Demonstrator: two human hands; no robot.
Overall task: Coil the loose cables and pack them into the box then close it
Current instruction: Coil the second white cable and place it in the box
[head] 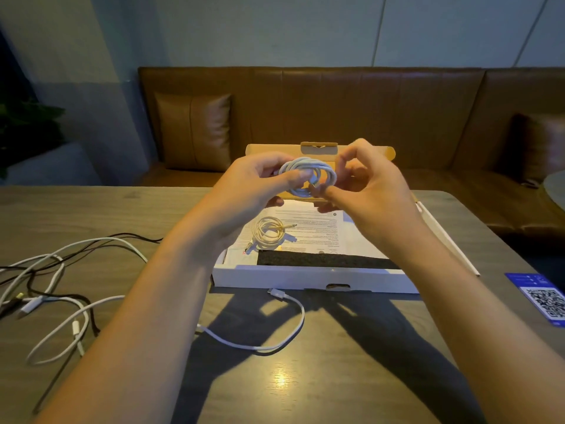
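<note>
At centre frame the left hand [260,182] pinches one side of a white coiled cable [307,177], thumb over the loops and fingers curled narrowly behind. The right hand [367,185] works the other side, its fingers [351,162] bent close around the coil and its thumb near what seems to be the loose end. To finish this step well, I judge the tail should be tucked through the loops while the left pinch stays firm, so the turns do not spring apart.

Just below the hands sits the open white box [305,278], its lid [319,151] standing up behind them. Inside, a smaller coiled cable [269,232] lies on a printed sheet [318,231].

A short white cable [269,335] lies on the table [305,377] in front of the box, and tangled loose cables [52,289] spread at lower left.
</note>
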